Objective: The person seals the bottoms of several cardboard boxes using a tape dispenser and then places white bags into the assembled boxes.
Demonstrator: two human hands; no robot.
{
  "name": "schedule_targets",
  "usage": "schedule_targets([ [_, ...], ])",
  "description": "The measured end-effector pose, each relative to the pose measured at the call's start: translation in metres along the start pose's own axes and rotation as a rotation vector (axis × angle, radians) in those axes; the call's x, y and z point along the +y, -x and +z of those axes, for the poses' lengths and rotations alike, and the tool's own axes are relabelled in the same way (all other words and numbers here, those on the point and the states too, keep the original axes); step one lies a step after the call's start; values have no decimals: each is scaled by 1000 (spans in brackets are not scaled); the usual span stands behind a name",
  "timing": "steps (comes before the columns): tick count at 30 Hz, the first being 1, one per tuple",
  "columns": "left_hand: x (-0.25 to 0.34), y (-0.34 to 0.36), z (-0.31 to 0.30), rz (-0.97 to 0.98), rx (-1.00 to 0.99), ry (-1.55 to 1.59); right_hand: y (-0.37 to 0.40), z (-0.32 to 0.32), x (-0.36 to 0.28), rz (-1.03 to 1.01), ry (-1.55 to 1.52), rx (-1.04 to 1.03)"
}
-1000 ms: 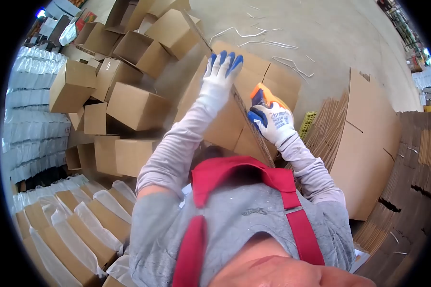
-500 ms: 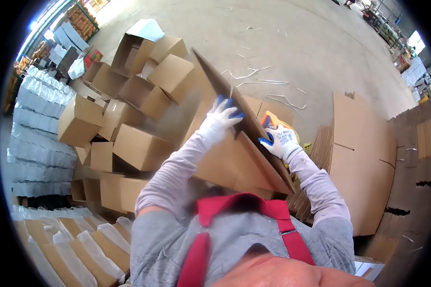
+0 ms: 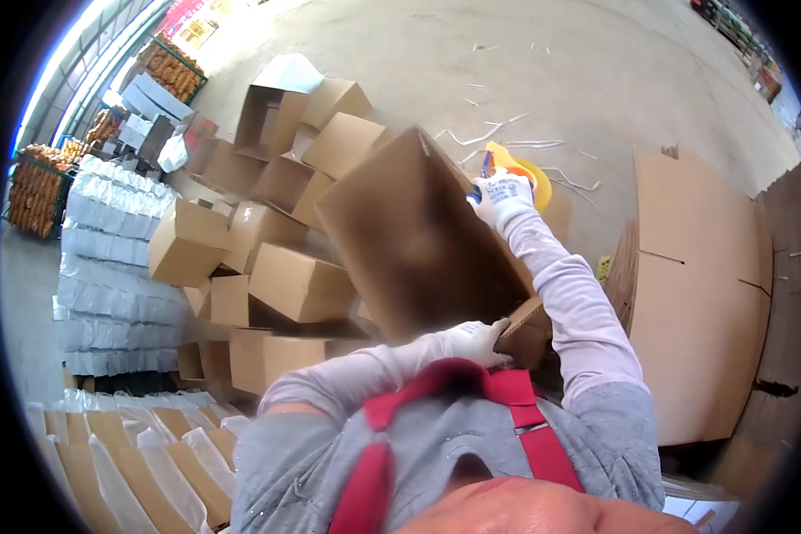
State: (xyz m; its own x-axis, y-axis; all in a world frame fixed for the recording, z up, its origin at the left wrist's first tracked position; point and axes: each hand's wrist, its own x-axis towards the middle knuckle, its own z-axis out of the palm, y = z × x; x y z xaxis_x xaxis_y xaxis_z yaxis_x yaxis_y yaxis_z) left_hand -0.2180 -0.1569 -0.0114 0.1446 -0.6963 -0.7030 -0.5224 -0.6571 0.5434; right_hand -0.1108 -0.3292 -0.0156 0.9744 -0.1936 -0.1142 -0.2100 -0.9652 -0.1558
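Observation:
An open cardboard box [image 3: 400, 240] stands tilted in front of me, its dark inside facing up. My left hand [image 3: 476, 342], in a white glove, is close to my chest, its fingers closed on a flap at the near end of the box. At the far right side of the box, my gloved right hand [image 3: 507, 198] is closed round an orange and yellow tape dispenser [image 3: 498, 158] with a blue part. That hand lies against the box's edge, and its palm side is hidden.
Several folded-open boxes [image 3: 298, 283] lie heaped on the left. Beyond them stands a stack of plastic-wrapped bundles [image 3: 116, 267]. Flat cardboard sheets [image 3: 699, 311] stand upright on my right. White strap scraps [image 3: 534, 144] litter the floor. Cardboard with plastic film [image 3: 142, 463] is at lower left.
The flattened box has opened out into a box shape. My left hand has moved from its far top edge down to the near flap. My right hand has moved farther away with the dispenser.

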Motion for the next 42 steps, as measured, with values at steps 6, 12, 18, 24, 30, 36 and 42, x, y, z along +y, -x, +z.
schedule_targets([
  [6, -133, -59, -37, -188, -172, 406, 9, 4, 4, -13, 8, 19],
  [12, -129, -106, -17, -248, 92, -429, 11, 5, 5, 20, -14, -20],
  [18, -135, -1, -192, -310, 1331, -611, 8, 3, 1, 39, 40, -7],
  [24, -176, -26, -129, -406, 219, -503, 22, 12, -30, 50, 38, 158],
  [30, -177, 59, -150, -373, 839, -534, 34, 106, -59, -146, 87, 397],
  [36, -243, -43, -176, -197, 1506, -142, 32, 111, -58, -123, 106, 305],
  [42, -215, -97, -170, -493, 1087, -162, 54, 53, -40, -189, -646, 323],
])
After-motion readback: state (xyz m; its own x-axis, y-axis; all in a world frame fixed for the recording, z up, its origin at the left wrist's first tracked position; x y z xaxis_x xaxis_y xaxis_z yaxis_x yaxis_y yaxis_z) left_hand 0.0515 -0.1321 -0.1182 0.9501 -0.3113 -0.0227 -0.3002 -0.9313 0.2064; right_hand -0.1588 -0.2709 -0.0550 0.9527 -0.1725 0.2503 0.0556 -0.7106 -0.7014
